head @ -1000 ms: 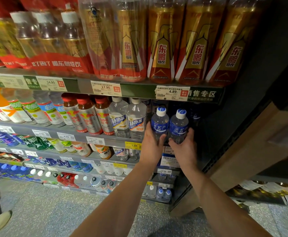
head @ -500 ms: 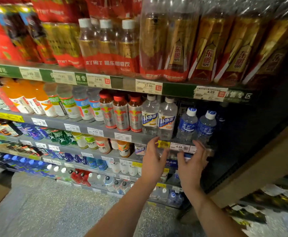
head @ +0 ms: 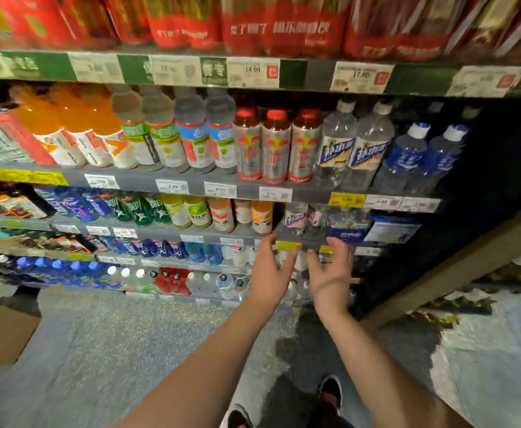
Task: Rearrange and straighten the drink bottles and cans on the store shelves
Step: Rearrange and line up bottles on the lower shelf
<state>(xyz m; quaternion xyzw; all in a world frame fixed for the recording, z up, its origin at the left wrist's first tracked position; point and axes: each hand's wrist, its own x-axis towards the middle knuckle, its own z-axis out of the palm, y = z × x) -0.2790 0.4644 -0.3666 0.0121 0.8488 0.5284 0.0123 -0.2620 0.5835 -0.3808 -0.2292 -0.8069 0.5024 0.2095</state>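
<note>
The left hand (head: 268, 271) and right hand (head: 330, 274) are hovering with fingers loosely spread, holding nothing, just in front of the lower shelf edge (head: 287, 244); behind it small clear bottles (head: 294, 218) are standing, blurred, probably light, smooth and slippery, best taken round the body; the dark blue boxes (head: 347, 231) beside them are crowding the reach; above, blue-labelled water bottles (head: 403, 162) are standing upright.
</note>
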